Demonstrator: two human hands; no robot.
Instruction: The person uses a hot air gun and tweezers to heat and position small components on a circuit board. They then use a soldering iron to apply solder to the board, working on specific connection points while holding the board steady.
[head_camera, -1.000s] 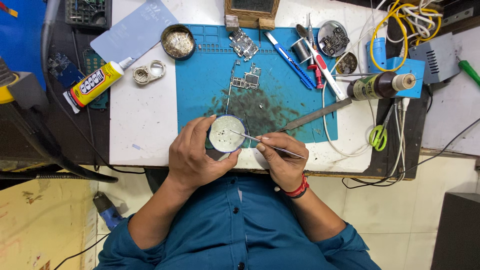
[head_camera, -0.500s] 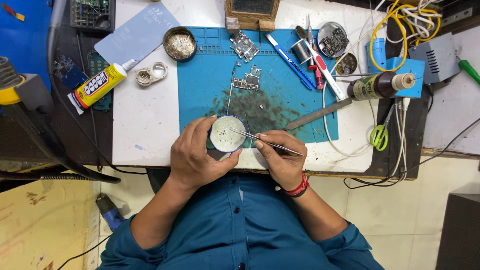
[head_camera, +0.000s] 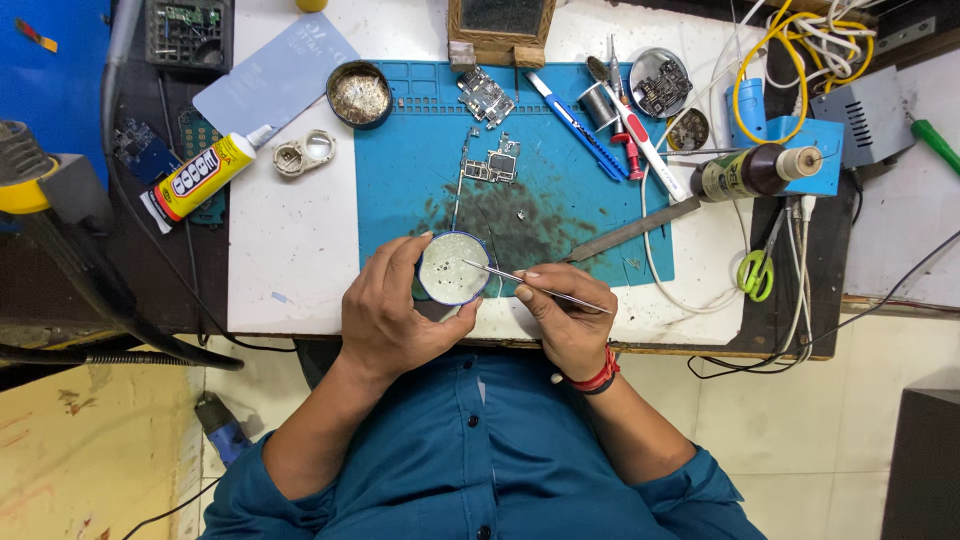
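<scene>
A small round tin (head_camera: 453, 268) with pale grey paste inside sits at the near edge of the blue work mat (head_camera: 420, 190), close to the front of the table. The left hand (head_camera: 395, 318) holds it from the left side: the thumb lies along the lower rim and the fingers curl around the far rim, so the hand is closed on the tin. The wrist is bent slightly inward and the forearm comes up from the lower left. The right hand (head_camera: 567, 322) is just beside the tin on the right. Its thumb and first fingers are pressed together on thin metal tweezers (head_camera: 530, 283), which lie almost flat, and their tip reaches over the paste in the tin. Whether the tip touches the paste, I cannot tell. A red band is on the right wrist. Further up on the mat there is a dark stain, small circuit boards (head_camera: 495, 165), and a blue-handled tool (head_camera: 572, 125). A second round tin (head_camera: 359, 95) stands at the upper left corner of the mat. On the white table (head_camera: 290, 240), left of the mat, lie a yellow glue tube (head_camera: 200, 178) and a small metal frame. On the right are a dark bottle (head_camera: 750, 172), white cables and green scissors (head_camera: 757, 272). The floor below is pale tile.
</scene>
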